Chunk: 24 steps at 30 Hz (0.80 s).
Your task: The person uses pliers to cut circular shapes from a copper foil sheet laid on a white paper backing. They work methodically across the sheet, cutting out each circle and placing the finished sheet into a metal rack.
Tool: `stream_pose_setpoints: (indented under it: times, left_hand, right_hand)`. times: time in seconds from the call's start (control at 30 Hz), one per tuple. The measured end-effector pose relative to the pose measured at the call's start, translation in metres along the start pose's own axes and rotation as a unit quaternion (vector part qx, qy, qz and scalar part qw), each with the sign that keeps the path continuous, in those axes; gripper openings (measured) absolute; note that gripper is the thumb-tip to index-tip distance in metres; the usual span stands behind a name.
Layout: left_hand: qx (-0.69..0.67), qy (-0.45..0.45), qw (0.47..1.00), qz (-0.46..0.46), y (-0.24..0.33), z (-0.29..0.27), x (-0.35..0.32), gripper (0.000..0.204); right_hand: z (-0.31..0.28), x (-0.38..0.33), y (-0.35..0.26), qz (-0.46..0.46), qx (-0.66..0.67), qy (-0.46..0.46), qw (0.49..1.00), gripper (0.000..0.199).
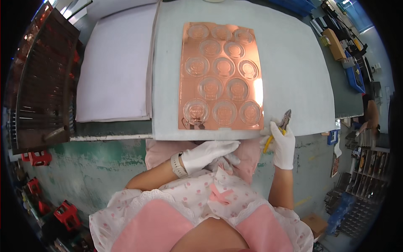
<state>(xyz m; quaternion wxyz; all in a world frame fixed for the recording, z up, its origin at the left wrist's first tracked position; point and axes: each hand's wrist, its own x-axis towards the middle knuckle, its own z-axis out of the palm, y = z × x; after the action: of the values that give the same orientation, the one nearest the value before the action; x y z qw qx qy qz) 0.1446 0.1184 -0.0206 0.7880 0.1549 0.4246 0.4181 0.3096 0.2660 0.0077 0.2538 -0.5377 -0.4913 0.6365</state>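
Note:
A shiny copper-coloured sheet [202, 78] with several round embossed shapes lies on the pale work surface [294, 63] in front of me. My right hand [283, 147], in a white glove, is closed round a pair of cutting pliers [270, 142] with yellow handles. Their dark jaws point away from me, just right of the sheet's near right corner. My left hand [210, 154], also gloved in white, is at my lap below the table's front edge. Its visible fingers stretch out to the right, and I see nothing held in them.
A stack of large white sheets [117, 67] lies left of the copper sheet. Farther left stands a dark slatted rack [40, 80]. Blue bins [354, 75] and a cardboard box [333, 45] are on the right. Red stools [67, 215] stand on the floor at left.

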Motion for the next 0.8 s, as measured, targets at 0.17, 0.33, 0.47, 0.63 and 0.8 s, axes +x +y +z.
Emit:
stream_pose_setpoints:
  times: [0.17,0.33,0.47,0.63,0.8]
  left_hand:
    - [0.010,0.013,1.000,0.004,0.005,0.007,0.009,0.065]
    - [-0.056,0.016,0.998,-0.018,-0.003,0.003,0.011,0.069]
    - [-0.032,0.117,0.992,-0.032,-0.010,0.008,0.014,0.068]
    - [-0.081,0.150,0.985,0.026,-0.021,0.011,0.020,0.060]
    - [-0.035,0.123,0.991,0.032,-0.025,0.003,0.016,0.049]
  right_hand:
    - [0.023,-0.002,0.004,0.012,0.051,-0.055,0.997,0.022]
    - [0.022,-0.032,0.012,0.036,0.015,-0.095,0.995,0.013]
    - [0.005,-0.046,0.036,-0.014,-0.113,-0.074,0.991,0.020]
    - [-0.026,-0.048,0.033,0.095,-0.369,-0.219,0.898,0.050]
    - [-0.016,-0.039,0.017,0.043,-0.458,-0.285,0.841,0.054]
